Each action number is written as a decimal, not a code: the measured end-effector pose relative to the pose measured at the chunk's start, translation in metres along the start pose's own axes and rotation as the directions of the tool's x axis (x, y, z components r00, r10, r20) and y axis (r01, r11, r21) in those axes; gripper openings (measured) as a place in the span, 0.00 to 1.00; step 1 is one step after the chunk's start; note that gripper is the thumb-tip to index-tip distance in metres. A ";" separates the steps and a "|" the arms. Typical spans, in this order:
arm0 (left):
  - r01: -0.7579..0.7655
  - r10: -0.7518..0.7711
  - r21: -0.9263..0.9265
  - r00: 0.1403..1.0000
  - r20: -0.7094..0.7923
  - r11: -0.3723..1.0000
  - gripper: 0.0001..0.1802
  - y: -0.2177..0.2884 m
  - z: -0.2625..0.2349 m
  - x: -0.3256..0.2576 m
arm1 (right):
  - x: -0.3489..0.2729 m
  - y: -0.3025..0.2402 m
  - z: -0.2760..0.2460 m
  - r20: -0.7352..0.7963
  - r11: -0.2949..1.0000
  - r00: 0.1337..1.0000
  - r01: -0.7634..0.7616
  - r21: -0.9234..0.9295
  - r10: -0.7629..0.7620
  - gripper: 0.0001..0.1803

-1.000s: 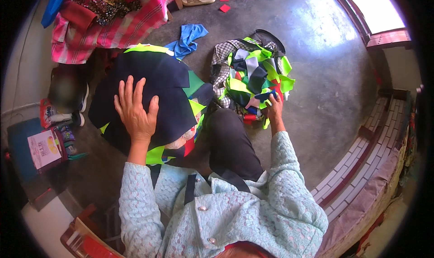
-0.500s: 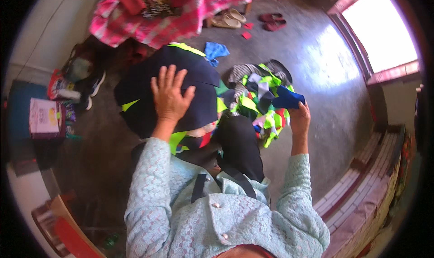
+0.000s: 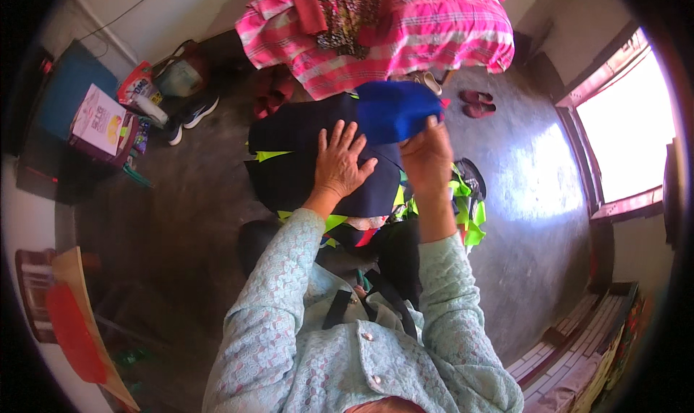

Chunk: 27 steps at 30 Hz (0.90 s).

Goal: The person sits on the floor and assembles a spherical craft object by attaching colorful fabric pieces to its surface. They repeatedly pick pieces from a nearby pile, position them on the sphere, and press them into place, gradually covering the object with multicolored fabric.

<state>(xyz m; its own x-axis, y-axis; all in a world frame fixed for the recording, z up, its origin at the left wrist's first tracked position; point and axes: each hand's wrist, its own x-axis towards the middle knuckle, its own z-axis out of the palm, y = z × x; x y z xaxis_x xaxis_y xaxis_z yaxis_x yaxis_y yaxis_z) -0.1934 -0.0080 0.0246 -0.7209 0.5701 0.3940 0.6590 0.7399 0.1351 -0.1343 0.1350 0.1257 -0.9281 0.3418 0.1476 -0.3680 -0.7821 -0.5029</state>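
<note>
My left hand (image 3: 340, 160) lies flat, fingers spread, on dark navy cloth (image 3: 289, 131) spread out in front of my knees. Neon yellow-green pieces stick out from under the edges of this cloth. In my right hand (image 3: 428, 156) a bright blue cloth piece (image 3: 394, 109) is pinched at its right corner; its left part lies over or just above the dark cloth's far right area. Beyond my right forearm, a heap of fabric scraps (image 3: 470, 203), neon green, white and dark, is partly hidden by that arm.
A bed with a pink checked cover (image 3: 448, 22) stands at the far side, with maroon shoes (image 3: 477, 103) on the floor beside it. To the left are dark sneakers (image 3: 195, 113) and a white box (image 3: 99, 120). A slatted wooden bench (image 3: 578, 341) stands at the lower right.
My right hand has brought the blue cloth from above the scrap heap leftward to the dark cloth, where it now shows more spread out. My left hand stays on the dark cloth. The view has shifted.
</note>
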 end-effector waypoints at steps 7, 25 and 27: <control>-0.045 0.039 -0.087 0.997 -0.071 0.995 0.34 -0.010 0.007 -0.010 | -0.020 0.072 -0.086 -0.363 0.941 0.897 -0.315 -0.124 0.253 0.05; -0.096 0.073 -0.261 0.993 -0.096 0.961 0.26 -0.026 0.012 0.000 | -0.198 -0.023 -0.094 -0.103 -0.636 0.979 0.034 -0.771 0.177 0.37; -0.109 0.081 -0.247 0.989 -0.124 0.963 0.26 -0.031 -0.002 0.001 | -0.217 -0.018 -0.101 -0.105 -0.592 0.987 -0.015 -0.806 0.118 0.40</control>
<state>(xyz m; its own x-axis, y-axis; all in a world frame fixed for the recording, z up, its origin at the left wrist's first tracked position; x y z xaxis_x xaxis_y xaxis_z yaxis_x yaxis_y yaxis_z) -0.2143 -0.0312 0.0225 -0.6333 0.5791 0.5134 0.7663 0.5621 0.3112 0.0791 0.1274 0.0170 -0.9540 0.2999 -0.0036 0.2775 0.8778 -0.3905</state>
